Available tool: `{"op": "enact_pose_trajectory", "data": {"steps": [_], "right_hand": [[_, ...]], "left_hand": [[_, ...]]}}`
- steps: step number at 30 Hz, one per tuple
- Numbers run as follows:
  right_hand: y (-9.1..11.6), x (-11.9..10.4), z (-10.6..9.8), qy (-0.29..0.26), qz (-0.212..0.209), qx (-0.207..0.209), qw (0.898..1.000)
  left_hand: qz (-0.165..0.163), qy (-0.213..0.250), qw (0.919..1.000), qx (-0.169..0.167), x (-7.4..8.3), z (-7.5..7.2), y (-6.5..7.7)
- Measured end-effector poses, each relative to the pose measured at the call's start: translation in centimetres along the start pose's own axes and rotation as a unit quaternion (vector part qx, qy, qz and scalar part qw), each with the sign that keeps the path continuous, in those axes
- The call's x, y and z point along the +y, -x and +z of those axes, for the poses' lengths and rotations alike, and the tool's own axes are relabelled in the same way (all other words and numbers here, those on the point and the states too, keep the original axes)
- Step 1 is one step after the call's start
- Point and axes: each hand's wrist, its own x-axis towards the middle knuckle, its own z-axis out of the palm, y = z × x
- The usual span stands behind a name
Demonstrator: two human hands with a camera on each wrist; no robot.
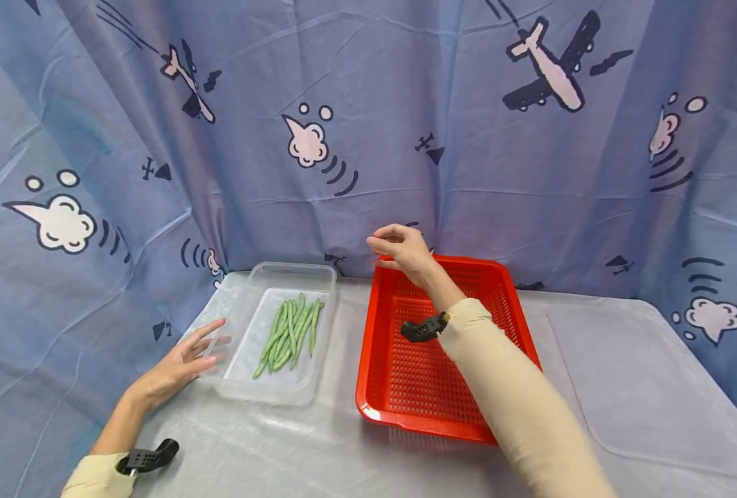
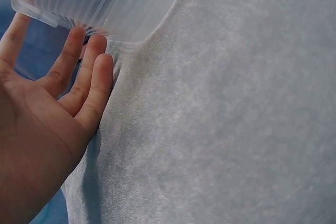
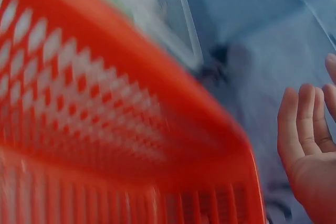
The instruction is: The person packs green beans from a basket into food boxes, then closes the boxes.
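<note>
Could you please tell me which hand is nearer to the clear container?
Left. The left hand is at the left side of the clear container; the right hand is near the far left corner of the red basket, right of the container.

From above, the head view faces forward and down; closer wrist views share the clear container (image 1: 268, 393).

Red basket (image 1: 433, 387), green beans (image 1: 290, 332), clear container (image 1: 275, 394), pale grey tablecloth (image 1: 268, 449), cream sleeve (image 1: 517, 394) — blue curtain (image 1: 380, 90), black-and-pale-pink plane print (image 1: 553, 75)
</note>
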Motion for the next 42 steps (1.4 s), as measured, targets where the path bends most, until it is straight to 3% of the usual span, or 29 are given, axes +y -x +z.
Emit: {"op": "enact_pose_trajectory", "data": {"steps": [9,13,18,23,26,28,32,35,38,42], "right_hand": [[2.7,-1.3,-7.7,0.028,-0.001,0.027,0.999],[3.9,-1.9,-10.3,0.032,0.002,0.038,0.999],[5.8,-2.4,-13.2,0.04,0.0,0.04,0.998],[8.1,-3.0,-15.9,0.05,-0.018,0.032,0.998],[9.6,-3.3,-17.5,0.053,-0.028,0.028,0.998],[10.7,-3.4,-18.6,0.06,-0.032,0.029,0.997],[12.9,-3.2,-20.5,0.081,-0.039,0.055,0.994],[14.6,-2.9,-22.1,0.08,-0.044,0.062,0.994],[16.5,-2.5,-23.6,0.081,-0.044,0.062,0.994],[18.9,-1.9,-25.4,0.109,-0.035,0.067,0.991]], "left_hand": [[-0.01,-0.012,0.9998,0.015,0.1,0.2,0.0],[0.004,-0.066,0.9955,0.068,0.7,0.6,-0.2],[-0.007,-0.169,0.9757,0.139,3.2,2.1,-0.9],[-0.026,-0.227,0.9569,0.18,6.8,4.5,-1.8],[0.001,-0.247,0.9475,0.204,9.0,6.7,-2.3],[0.032,-0.241,0.9469,0.21,10.2,8.3,-2.8],[0.096,-0.176,0.9626,0.181,12.5,12.2,-4.0],[0.132,-0.113,0.9765,0.128,14.1,15.7,-5.6],[0.149,-0.074,0.9844,0.057,15.2,19.6,-7.4],[0.149,-0.051,0.9871,-0.031,16.0,24.7,-10.1]]}}
